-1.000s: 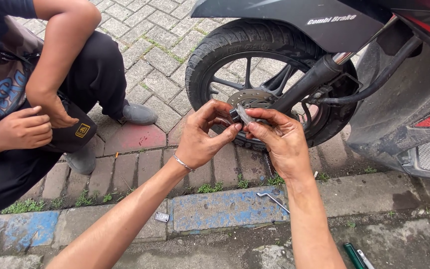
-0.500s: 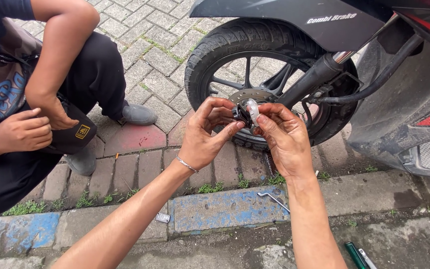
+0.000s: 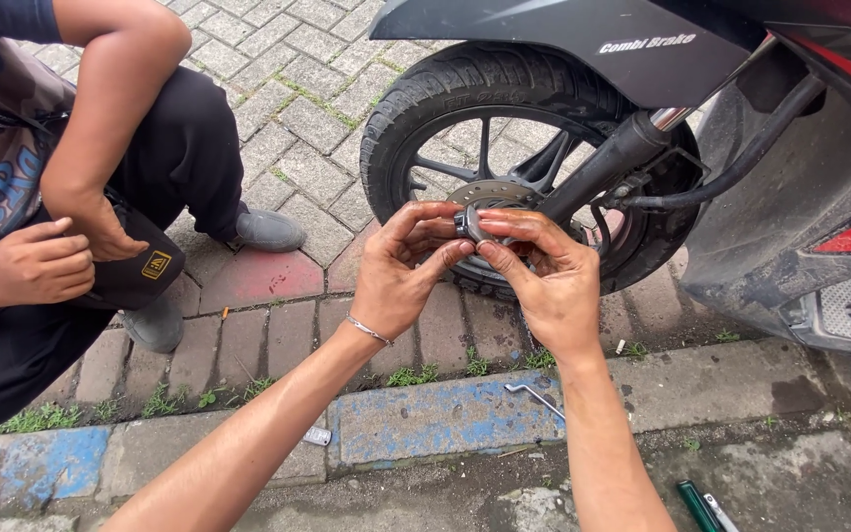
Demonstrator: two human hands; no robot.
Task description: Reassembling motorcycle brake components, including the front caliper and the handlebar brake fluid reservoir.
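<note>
A: Metal part (image 3: 473,223), small & round, is sitting between both hands, right in front of the scooter wheel (image 3: 504,158).

B: Grip?

A: Left hand (image 3: 408,266) is pinching its near side w/ thumb & fingers; right hand (image 3: 544,276) is pinching the far side, prob. bracing it so it can't slip.

B: Changes vs. a sec ago?

A: Hands are sitting a bit higher & closer together, part is facing up more. Person crouching (image 3: 71,217) beside isn't moving. Hex key (image 3: 536,397) is lying on the curb (image 3: 445,424).
</note>
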